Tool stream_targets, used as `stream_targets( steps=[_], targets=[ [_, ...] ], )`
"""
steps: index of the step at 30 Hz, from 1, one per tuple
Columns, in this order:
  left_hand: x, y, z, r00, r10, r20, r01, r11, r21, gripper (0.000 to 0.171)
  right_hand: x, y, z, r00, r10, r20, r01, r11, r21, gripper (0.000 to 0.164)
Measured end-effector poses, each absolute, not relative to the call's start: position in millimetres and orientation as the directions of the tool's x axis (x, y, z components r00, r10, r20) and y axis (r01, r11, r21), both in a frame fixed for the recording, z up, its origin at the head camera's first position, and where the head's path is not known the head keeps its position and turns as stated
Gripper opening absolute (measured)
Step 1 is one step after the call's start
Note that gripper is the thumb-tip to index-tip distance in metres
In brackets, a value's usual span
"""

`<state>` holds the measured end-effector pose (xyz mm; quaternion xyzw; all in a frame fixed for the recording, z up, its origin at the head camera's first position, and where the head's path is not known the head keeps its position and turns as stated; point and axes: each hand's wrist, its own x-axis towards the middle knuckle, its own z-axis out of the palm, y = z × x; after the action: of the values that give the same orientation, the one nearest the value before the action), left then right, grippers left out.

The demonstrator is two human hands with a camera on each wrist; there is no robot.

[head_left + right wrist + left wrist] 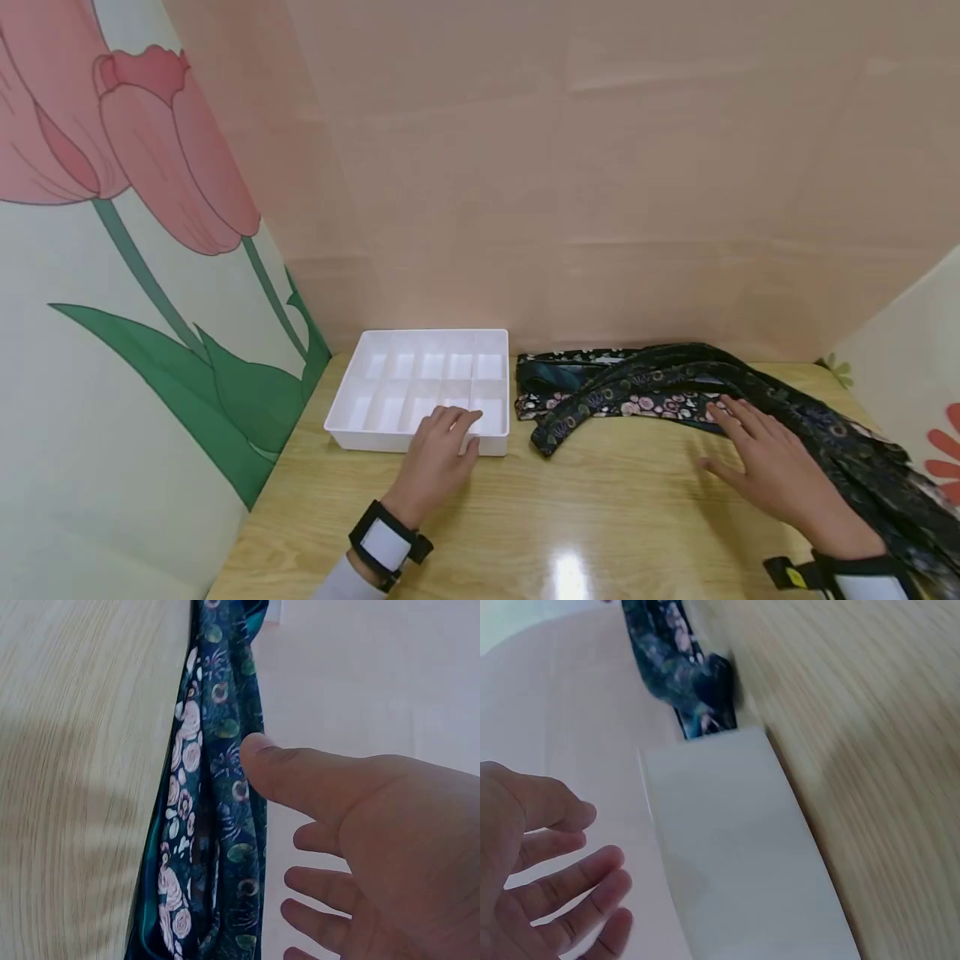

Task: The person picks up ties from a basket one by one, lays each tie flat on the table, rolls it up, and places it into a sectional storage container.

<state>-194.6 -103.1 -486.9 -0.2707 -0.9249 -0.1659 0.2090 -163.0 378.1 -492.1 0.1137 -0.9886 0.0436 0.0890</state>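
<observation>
My left hand (437, 462) hovers at the front edge of a white compartment box (345, 439), its fingers loosely bent and holding nothing. In the left wrist view the box's plain outer side (727, 832) lies beyond the spread fingers (577, 892). To the right of the box, dark floral fabric strips (652, 367) lie in a long, overlapping bundle. My right hand (780, 475) is over the bundle with fingers extended and nothing gripped. The right wrist view shows pink roses on one strip (180, 817) and the thumb (292, 772) overlapping the fabric.
A wooden table (600, 500) bears everything. Behind it hangs a plain pinkish backdrop (562, 183). On the left stands a panel with painted tulips (165, 150); a pale panel with a red flower (947, 450) is at the right. The fabric trails toward the lower right edge.
</observation>
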Motion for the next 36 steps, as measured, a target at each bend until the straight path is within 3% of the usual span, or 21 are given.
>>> stream_targets(
  steps=[11,17,21,24,28,36],
  targets=[
    [-191.3,-53.4,-498.5,-0.632,0.519,0.576,0.723,0.663,0.195,0.014,-169.5,407.4,-495.3,-0.982,-0.136,0.128,-0.145,0.987,-0.065,0.089],
    [-190.3,-28.9,-517.5,-0.738,0.513,0.437,0.657,0.694,0.294,0.023,-167.2,430.6,-506.6,-0.973,-0.068,0.221,-0.085,0.994,-0.07,0.086],
    [-193.3,-15.7,-529.5,-0.813,0.477,0.335,0.577,0.741,0.344,0.036,-165.2,447.9,-516.0,-0.976,0.045,0.214,0.018,0.992,-0.125,0.093],
    [-197.3,-7.6,-537.2,-0.842,0.449,0.299,0.532,0.782,0.325,0.045,-166.1,459.0,-523.5,-0.971,0.155,0.18,0.125,0.978,-0.167,0.101],
    [-201.7,0.4,-548.0,-0.861,0.42,0.287,0.494,0.825,0.275,0.053,-168.3,468.1,-537.1,-0.947,0.274,0.168,0.252,0.957,-0.141,0.109],
    [-212.4,15.7,-555.9,-0.853,0.404,0.332,0.49,0.839,0.237,0.03,-172.8,482.8,-543.8,-0.915,0.365,0.175,0.354,0.931,-0.088,0.104]
  ],
)
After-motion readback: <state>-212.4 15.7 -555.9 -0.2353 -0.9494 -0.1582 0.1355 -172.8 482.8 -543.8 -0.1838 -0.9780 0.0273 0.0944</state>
